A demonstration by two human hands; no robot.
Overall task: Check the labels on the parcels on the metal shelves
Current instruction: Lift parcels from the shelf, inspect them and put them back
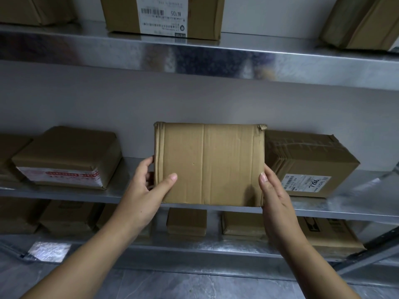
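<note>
A flat brown cardboard parcel (209,165) stands upright in front of the middle metal shelf (64,194), its plain unlabelled face toward me. My left hand (149,190) grips its lower left edge, thumb on the front face and fingers behind. My right hand (274,195) holds its lower right edge, thumb along the side. To the left lies a parcel with a red-and-white label (64,160). To the right sits a parcel with a white barcode label (306,167). On the upper shelf (216,59) stands a parcel with a large white label (162,16).
More brown boxes stand at the upper shelf's left (32,9) and right (362,22) ends. Several small boxes (186,221) sit on the bottom shelf (194,247) behind my arms. A grey wall backs the shelves; grey floor tiles (194,285) lie below.
</note>
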